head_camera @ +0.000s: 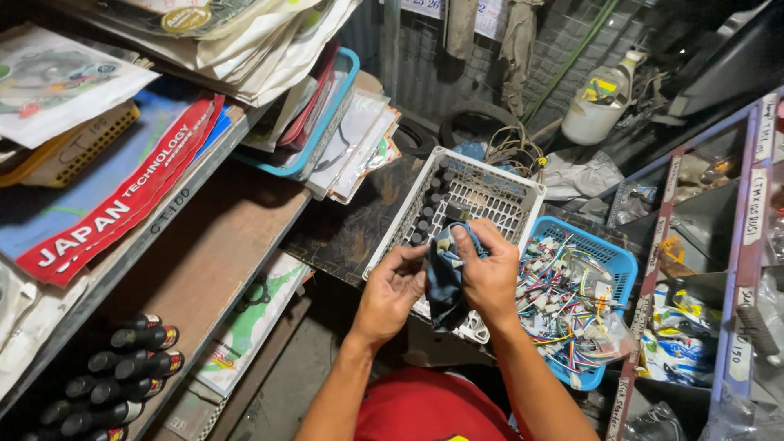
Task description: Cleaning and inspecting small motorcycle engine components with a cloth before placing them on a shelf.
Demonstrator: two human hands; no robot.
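Both of my hands hold a dark blue cloth [445, 278] over a white plastic basket [490, 192]. My left hand [392, 290] grips the cloth from the left with its fingers curled around something small hidden inside the folds. My right hand [486, 269] pinches the cloth's top edge from the right. A row of small black cylindrical parts [429, 208] stands along the basket's left wall, just beyond my fingers.
A blue basket [608, 261] full of coloured wire connectors sits to the right. Left shelves hold packaged sheets, a red banner [122, 196] and several black bottles [122, 371]. A white jug [600, 102], tyres and labelled purple shelving [747, 237] lie beyond and right.
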